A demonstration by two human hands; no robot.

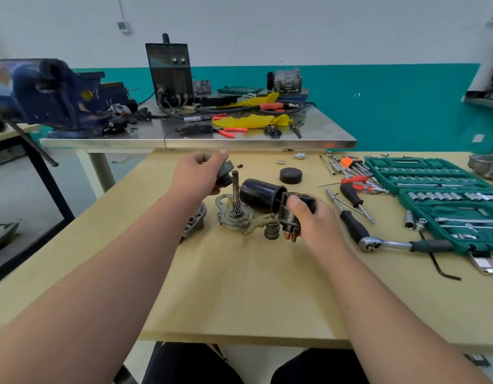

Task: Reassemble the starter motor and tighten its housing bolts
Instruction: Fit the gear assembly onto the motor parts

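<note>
Head view: the left hand (197,173) is raised above the wooden desk (239,286), its fingers (221,155) curled around a small black cap-like part (226,173). The right hand (311,217) has its fingers closed on a dark solenoid-like part (291,217) with copper pieces at its lower end. Just beyond the right fingers lies the black cylindrical motor housing (260,195) on its side. Between the two hands stands the gear shaft (236,198), upright on its end plate (234,214). Below the left fingers rests a grey aluminium nose housing (195,221). Right of the right hand lie a ratchet wrench (389,243) and an open green socket set (439,200).
</note>
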